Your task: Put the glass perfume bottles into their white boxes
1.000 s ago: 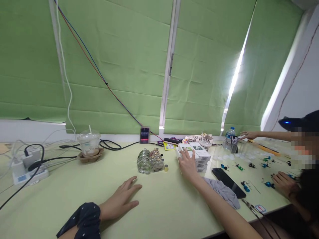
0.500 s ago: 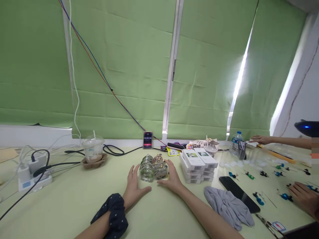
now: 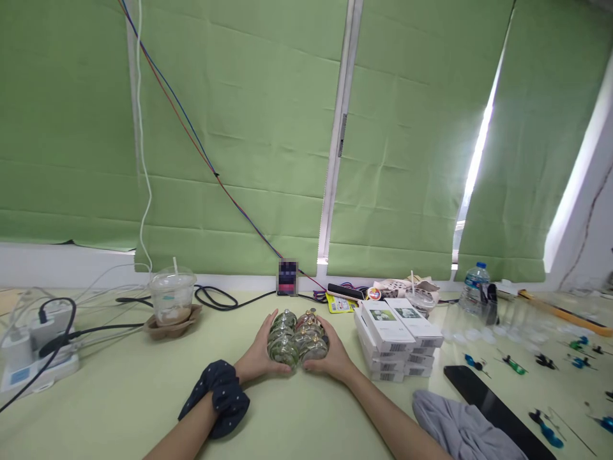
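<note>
Two rows of small clear, round containers stand side by side on the pale table in front of me. The left row [image 3: 283, 342] looks greenish, and the right row [image 3: 311, 338] has brownish and gold tones. What is inside them is too small to make out. My left hand [image 3: 258, 355] curls round the outer side of the left row, its thumb across the front. On the opposite side, my right hand [image 3: 338, 355] wraps round the right row with its thumb at the near end. A dark dotted scrunchie [image 3: 219, 396] circles my left wrist.
White boxes [image 3: 400, 332] are stacked to the right. Beyond lie a black phone [image 3: 483, 399], a grey cloth [image 3: 462, 425] and several small coloured parts [image 3: 514, 364]. A plastic cup [image 3: 172, 297] and a power strip [image 3: 43, 370] with cables stand left. A small screen [image 3: 287, 278] leans behind.
My hands have moved inward from either side and closed round the two rows of containers. The view has shifted, and the other person's hands at the right are out of sight.
</note>
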Demonstrator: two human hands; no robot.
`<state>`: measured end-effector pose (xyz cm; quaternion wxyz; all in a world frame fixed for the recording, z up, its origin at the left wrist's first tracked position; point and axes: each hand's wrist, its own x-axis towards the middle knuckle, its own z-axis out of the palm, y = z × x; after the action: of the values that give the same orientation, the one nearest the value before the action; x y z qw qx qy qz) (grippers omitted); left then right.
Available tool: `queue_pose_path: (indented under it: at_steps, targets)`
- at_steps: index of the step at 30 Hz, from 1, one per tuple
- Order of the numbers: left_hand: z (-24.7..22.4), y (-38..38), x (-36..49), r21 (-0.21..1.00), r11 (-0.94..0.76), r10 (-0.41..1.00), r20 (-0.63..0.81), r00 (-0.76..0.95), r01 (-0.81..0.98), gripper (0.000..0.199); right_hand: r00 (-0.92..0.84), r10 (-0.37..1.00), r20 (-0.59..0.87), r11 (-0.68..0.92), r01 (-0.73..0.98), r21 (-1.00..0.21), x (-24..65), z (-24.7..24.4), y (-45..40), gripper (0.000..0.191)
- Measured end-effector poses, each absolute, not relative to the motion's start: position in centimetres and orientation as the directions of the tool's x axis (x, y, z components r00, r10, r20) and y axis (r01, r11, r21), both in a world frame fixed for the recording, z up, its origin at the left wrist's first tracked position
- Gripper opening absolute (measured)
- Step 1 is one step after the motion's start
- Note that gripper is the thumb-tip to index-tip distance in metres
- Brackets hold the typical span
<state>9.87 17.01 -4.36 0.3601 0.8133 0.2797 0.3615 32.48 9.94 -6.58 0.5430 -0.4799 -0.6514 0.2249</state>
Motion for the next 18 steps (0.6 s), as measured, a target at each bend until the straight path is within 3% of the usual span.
queue_pose_path:
  at_steps: [6, 18]
  targets:
    - [-4.2, 17.8, 9.7, 0.853, -0.521, 0.641, 0.358, 0.679, 0.042, 0.123, -0.055, 0.868, 0.493, 0.484, 0.31, -0.818, 32.6, -6.7, 11.4, 0.12]
    - [-4.5, 20.2, 9.1, 0.808, -0.579, 0.653, 0.38, 0.655, 0.108, 0.105, -0.027, 0.879, 0.476, 0.446, 0.401, -0.8, 32.5, -7.5, 13.4, 0.112]
